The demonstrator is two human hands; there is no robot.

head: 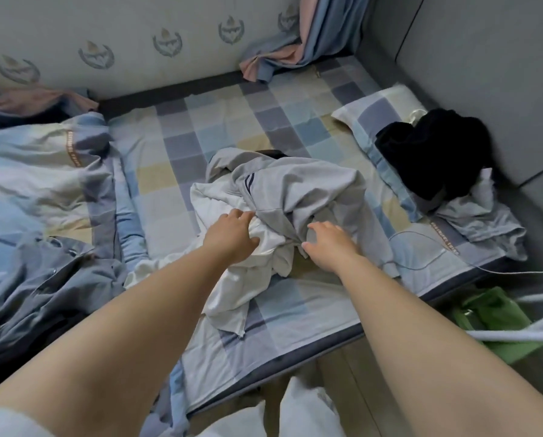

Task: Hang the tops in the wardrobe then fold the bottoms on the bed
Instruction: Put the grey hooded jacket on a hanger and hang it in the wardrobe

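The left hand (232,236) rests on a crumpled white cotton garment (248,272), its fingers reaching forward over the cloth where white meets grey; whether its grip has closed on the fabric cannot be told. The right hand (330,244) lies just beside it, fingers loosely spread and thumb out, touching the near edge of a light grey garment with two dark stripes (292,187). The grey garment is heaped partly on top of the white one, and both sit in the middle of the bed with the blue, grey and yellow checked sheet (175,171), the white one trailing toward the bed's near edge.

To the right, a black bundled garment (434,152) lies on a checked pillow (368,118) by the grey padded wall, with a pale blue cloth (481,222) just below it. A thin white cable (421,247) runs across the sheet near the right hand. On the left lie a rumpled checked duvet (40,171) and a blue-grey buttoned garment (52,279). A green bag (491,313) sits on the floor beside the bed.
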